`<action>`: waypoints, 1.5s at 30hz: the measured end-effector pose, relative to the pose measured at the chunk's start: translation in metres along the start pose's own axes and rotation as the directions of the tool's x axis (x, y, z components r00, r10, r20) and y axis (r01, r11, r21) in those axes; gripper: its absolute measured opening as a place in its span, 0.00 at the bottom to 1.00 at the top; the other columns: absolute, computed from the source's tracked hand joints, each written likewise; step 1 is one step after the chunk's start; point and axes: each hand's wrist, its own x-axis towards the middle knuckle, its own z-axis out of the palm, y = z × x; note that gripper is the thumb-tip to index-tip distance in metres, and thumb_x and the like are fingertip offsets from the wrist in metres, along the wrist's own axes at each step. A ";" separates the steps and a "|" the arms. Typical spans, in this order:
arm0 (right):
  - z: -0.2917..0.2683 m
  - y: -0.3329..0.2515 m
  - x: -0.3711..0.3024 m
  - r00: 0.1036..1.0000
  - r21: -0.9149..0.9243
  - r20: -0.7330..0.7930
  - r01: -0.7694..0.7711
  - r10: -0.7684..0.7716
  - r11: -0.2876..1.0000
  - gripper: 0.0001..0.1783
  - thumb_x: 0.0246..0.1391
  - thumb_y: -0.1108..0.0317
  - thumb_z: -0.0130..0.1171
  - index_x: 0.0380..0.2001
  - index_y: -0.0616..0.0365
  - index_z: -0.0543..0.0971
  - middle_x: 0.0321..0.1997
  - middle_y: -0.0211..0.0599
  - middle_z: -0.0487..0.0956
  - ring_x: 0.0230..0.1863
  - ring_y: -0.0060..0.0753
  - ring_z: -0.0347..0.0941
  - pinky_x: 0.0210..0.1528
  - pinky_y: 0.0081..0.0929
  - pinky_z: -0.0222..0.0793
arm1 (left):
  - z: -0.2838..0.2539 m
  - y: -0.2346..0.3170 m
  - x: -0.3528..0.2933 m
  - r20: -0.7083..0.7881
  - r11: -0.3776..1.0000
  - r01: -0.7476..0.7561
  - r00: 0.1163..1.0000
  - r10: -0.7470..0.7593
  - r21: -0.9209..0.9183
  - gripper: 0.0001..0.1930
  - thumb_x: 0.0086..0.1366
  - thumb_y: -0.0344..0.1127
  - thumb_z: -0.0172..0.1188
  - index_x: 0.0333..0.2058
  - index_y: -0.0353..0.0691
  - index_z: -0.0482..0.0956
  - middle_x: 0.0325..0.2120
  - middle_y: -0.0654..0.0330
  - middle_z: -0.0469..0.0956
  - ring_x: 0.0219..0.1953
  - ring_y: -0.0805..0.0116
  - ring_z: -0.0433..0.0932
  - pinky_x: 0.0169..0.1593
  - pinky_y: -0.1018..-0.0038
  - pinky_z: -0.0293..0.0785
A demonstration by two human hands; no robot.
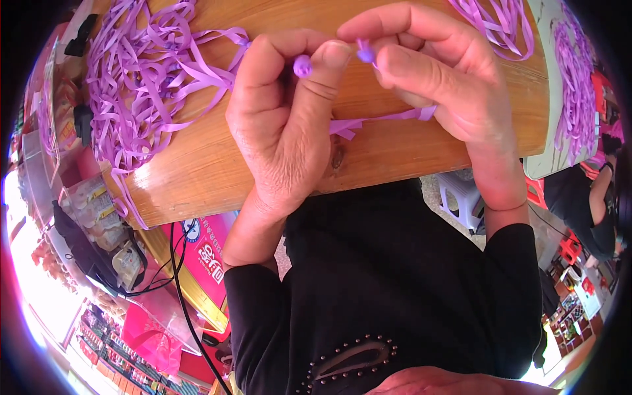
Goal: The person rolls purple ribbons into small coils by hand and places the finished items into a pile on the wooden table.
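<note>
Above the wooden table [191, 191], both hands are raised close together with bent fingers. My left hand [280, 131] is closed, thumb against fingers, around a small purple piece with a round end [303, 66]; I cannot tell whether it is a bead or the end of a roll. Thumb and forefinger of my right hand [454, 85] pinch a small darker purple bead-like piece [365, 52], with a thin bit of purple beside it. Below them, a light purple ribbon [388, 118] stretches between the two hands, its ends partly hidden by the palms.
A tangled heap of purple ribbons [141, 85] covers the table's left side. More ribbon loops [497, 26] lie at the far right, and another pile [574, 85] rests on a white-topped table [541, 161]. Black cables [176, 276] hang at the left. Another person [586, 197] is at the right.
</note>
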 end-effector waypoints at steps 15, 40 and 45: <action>-0.009 0.026 0.011 0.737 -0.485 0.098 0.623 -0.669 0.614 0.04 0.53 0.75 0.58 0.33 0.63 0.77 0.34 0.36 0.76 0.33 0.26 0.72 0.38 0.16 0.66 | -0.007 0.009 -0.004 0.128 0.974 0.197 0.969 -0.210 0.110 0.09 0.65 0.29 0.53 0.42 0.33 0.74 0.32 0.69 0.72 0.33 0.83 0.65 0.38 0.87 0.62; -0.013 0.023 0.013 0.581 -0.625 0.197 0.695 -0.789 0.355 0.11 0.46 0.81 0.62 0.36 0.66 0.79 0.31 0.39 0.77 0.30 0.30 0.74 0.31 0.19 0.68 | -0.016 0.009 -0.001 0.213 0.933 -0.043 0.976 -0.036 0.357 0.06 0.63 0.28 0.54 0.35 0.32 0.76 0.27 0.64 0.71 0.30 0.76 0.65 0.37 0.81 0.61; -0.005 -0.003 -0.004 0.766 -0.790 0.126 0.462 -0.630 0.404 0.13 0.45 0.82 0.63 0.38 0.65 0.79 0.29 0.39 0.77 0.28 0.29 0.74 0.29 0.18 0.67 | -0.016 0.008 0.001 0.214 0.935 -0.026 0.975 -0.054 0.354 0.07 0.65 0.28 0.53 0.36 0.31 0.76 0.31 0.64 0.75 0.36 0.78 0.69 0.44 0.82 0.62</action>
